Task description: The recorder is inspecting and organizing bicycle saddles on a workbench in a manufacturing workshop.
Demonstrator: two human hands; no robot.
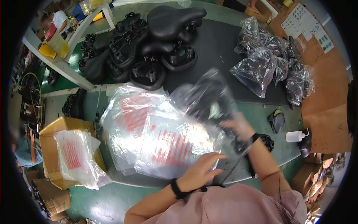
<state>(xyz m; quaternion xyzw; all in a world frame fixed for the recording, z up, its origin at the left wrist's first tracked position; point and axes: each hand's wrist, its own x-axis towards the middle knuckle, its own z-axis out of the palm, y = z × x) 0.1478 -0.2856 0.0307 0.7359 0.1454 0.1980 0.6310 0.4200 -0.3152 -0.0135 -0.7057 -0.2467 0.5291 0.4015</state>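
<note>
Clear plastic bag (203, 97) over saddle, right hand (242, 128) gripping, left hand (199, 171) at edge

The green worktable (287, 112) carries a stack of clear printed plastic bags (156, 138) under the fingers, bare black saddles (149, 48) beyond, bagged saddles (272, 63) far right.

— What do I have under my hands here?

— Thin glossy clear plastic bags (156, 138), crinkled, with red print. The saddle (209, 99) I hold in one is black and blurred.

— And far away?

— I see smooth matt black saddles (149, 44), and at near left a brown cardboard box (50, 149). The table (100, 201) looks painted green, slightly shiny.
</note>
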